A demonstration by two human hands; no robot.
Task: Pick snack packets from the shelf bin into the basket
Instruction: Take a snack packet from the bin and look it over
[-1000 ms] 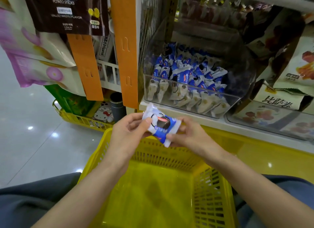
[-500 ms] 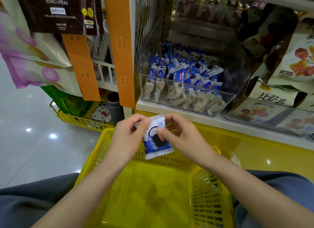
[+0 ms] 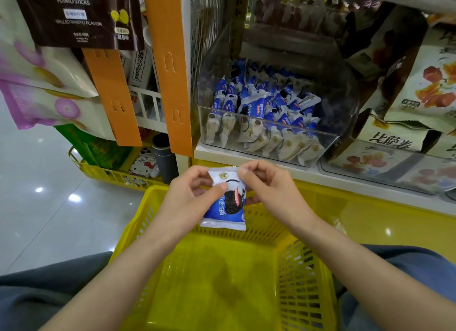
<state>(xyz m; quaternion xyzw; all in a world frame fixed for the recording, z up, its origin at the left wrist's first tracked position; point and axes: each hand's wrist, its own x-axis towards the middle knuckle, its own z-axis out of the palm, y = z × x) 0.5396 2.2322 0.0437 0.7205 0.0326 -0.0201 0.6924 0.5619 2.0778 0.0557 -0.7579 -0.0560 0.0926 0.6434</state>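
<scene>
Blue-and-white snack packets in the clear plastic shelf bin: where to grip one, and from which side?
Pinch the flat crimped upper end of a top-layer blue-and-white snack packet, coming down from above over the low front wall of the clear plastic shelf bin. They stand packed on end, so probably only upper ends are free, and the wall blocks a frontal reach.
</scene>
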